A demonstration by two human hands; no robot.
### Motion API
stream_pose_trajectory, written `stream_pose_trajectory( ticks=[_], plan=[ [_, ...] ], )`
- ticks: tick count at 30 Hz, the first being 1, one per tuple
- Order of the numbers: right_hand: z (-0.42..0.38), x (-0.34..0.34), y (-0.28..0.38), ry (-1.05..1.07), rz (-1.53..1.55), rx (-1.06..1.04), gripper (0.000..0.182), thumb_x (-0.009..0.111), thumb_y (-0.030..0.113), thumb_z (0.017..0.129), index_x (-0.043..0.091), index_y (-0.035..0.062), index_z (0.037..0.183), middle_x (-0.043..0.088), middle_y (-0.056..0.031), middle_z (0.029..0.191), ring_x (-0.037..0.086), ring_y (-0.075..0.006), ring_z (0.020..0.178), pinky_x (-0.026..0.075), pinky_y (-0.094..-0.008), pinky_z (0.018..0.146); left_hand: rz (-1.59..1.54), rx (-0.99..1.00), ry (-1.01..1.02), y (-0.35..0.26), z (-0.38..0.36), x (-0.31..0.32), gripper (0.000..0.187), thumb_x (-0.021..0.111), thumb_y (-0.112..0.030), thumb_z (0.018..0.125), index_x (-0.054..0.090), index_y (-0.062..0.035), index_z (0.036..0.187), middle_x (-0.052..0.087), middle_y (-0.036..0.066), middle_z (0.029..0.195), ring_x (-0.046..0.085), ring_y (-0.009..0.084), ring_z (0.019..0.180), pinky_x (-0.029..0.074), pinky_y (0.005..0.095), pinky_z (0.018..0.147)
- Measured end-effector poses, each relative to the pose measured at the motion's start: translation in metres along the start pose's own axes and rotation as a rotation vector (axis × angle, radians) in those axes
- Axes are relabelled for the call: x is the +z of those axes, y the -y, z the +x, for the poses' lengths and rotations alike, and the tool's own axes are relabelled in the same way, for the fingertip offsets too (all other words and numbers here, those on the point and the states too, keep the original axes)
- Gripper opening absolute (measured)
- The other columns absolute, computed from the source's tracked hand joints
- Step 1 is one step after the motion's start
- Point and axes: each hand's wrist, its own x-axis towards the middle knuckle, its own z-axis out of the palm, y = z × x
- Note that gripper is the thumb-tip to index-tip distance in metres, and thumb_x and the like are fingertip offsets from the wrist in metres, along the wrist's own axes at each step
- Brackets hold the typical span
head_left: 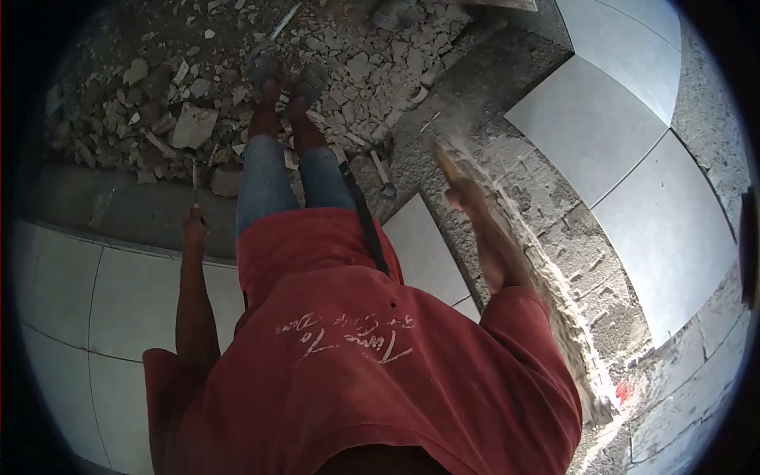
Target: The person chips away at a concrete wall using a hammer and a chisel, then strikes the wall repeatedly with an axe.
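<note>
My left hand [195, 225] is closed around the handle of a thin tool [195, 176], whose narrow end reaches toward the rubble. On the other side, my right hand [469, 196] grips a yellowish-brown object [446, 164], blurred, perhaps a brush. It is over a rough, dusty cement strip [507, 218] beside bare mortar [554, 207]. Pale dust hangs near its far end. My red shirt and jeans fill the middle of the view.
Broken rubble [194, 127] lies around my feet. Large pale tiles [587, 127] are on the right, with more tiles [131, 293] on the left. A hammer-like tool [385, 176] lies by my leg. Something red [623, 392] is at the lower right.
</note>
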Motion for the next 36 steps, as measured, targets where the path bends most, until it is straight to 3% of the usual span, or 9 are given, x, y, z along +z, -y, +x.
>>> stream_pose_trajectory(
  ticks=[3,8,10,13,23,27,29,32,36],
  plan=[
    [-0.034,-0.031,0.068,-0.282,0.1,-0.357,0.032,0.056,0.022,0.073,0.051,0.0068,0.101,0.061,-0.0198,0.082,0.059,-0.0379,0.082,0.046,-0.0474,0.07,-0.038,0.059,0.006,-0.001,0.008,-0.001,0.031,0.044,-0.038,0.089,0.048,-0.0098,0.076,0.04,-0.001,0.059,0.038,0.0094,0.05,0.033,0.0263,0.045],
    [-0.035,-0.037,0.1,-0.251,0.019,-0.647,0.041,0.059,0.02,0.068,0.047,0.0068,0.106,0.061,-0.0191,0.082,0.059,-0.0363,0.082,0.046,-0.0454,0.072,0.005,0.048,-0.001,-0.035,-0.009,0.003,0.033,0.045,-0.041,0.088,0.048,-0.0107,0.075,0.038,-0.001,0.06,0.038,0.01,0.052,0.033,0.0264,0.048],
    [-0.014,-0.017,0.028,-0.239,-0.026,-0.487,0.044,0.059,0.021,0.068,0.05,0.0089,0.11,0.062,-0.0182,0.086,0.06,-0.0335,0.086,0.046,-0.0425,0.076,-0.046,0.054,-0.047,-0.031,-0.008,0.0,0.033,0.046,-0.042,0.088,0.047,-0.0118,0.073,0.037,-0.001,0.059,0.038,0.01,0.052,0.032,0.0263,0.049],
    [0.046,0.015,-0.062,0.163,-0.074,0.258,0.042,0.055,0.019,0.07,0.056,0.0084,0.11,0.063,-0.0162,0.094,0.06,-0.0306,0.091,0.046,-0.0398,0.079,-0.025,0.015,-0.036,-0.009,-0.015,-0.003,0.031,0.043,-0.038,0.089,0.051,-0.0093,0.082,0.039,-0.001,0.06,0.04,0.0098,0.053,0.034,0.027,0.049],
    [-0.034,-0.037,0.118,-0.305,0.082,-0.6,0.038,0.057,0.017,0.069,0.046,0.0098,0.104,0.06,-0.019,0.079,0.059,-0.0381,0.078,0.048,-0.0459,0.068,0.018,0.03,-0.033,-0.028,-0.003,-0.006,0.031,0.043,-0.036,0.09,0.049,-0.0088,0.077,0.038,-0.001,0.061,0.038,0.0096,0.052,0.033,0.0264,0.049],
    [0.008,0.016,-0.009,-0.228,0.073,-0.456,0.046,0.059,0.015,0.065,0.052,0.0082,0.11,0.062,-0.0201,0.085,0.06,-0.0367,0.08,0.048,-0.0427,0.068,-0.064,0.049,-0.038,-0.042,-0.017,-0.001,0.032,0.043,-0.037,0.091,0.046,-0.0111,0.072,0.037,-0.002,0.059,0.038,0.0089,0.053,0.032,0.0259,0.049],
    [0.038,0.029,-0.067,0.109,0.11,0.128,0.045,0.058,0.012,0.065,0.056,0.0056,0.109,0.062,-0.0204,0.09,0.06,-0.035,0.083,0.048,-0.0399,0.07,-0.04,0.046,-0.029,-0.03,-0.021,-0.007,0.029,0.043,-0.035,0.09,0.047,-0.0101,0.075,0.038,-0.001,0.06,0.038,0.0091,0.051,0.032,0.026,0.048],
    [0.017,-0.015,0.005,0.028,0.174,0.054,0.037,0.057,0.013,0.065,0.058,0.0005,0.1,0.062,-0.0211,0.092,0.06,-0.0352,0.084,0.048,-0.0394,0.073,-0.022,0.029,-0.031,-0.022,-0.01,-0.009,0.025,0.042,-0.031,0.089,0.048,-0.0091,0.079,0.039,-0.001,0.062,0.038,0.0094,0.05,0.032,0.0262,0.047],
    [0.001,-0.03,0.076,-0.27,0.098,-0.372,0.041,0.06,0.019,0.067,0.05,0.0,0.102,0.061,-0.0228,0.083,0.059,-0.0378,0.081,0.047,-0.0455,0.07,-0.015,-0.049,-0.035,-0.01,0.004,-0.009,0.026,0.042,-0.032,0.09,0.048,-0.009,0.078,0.039,-0.001,0.061,0.037,0.0095,0.049,0.032,0.0264,0.046]
  ],
)
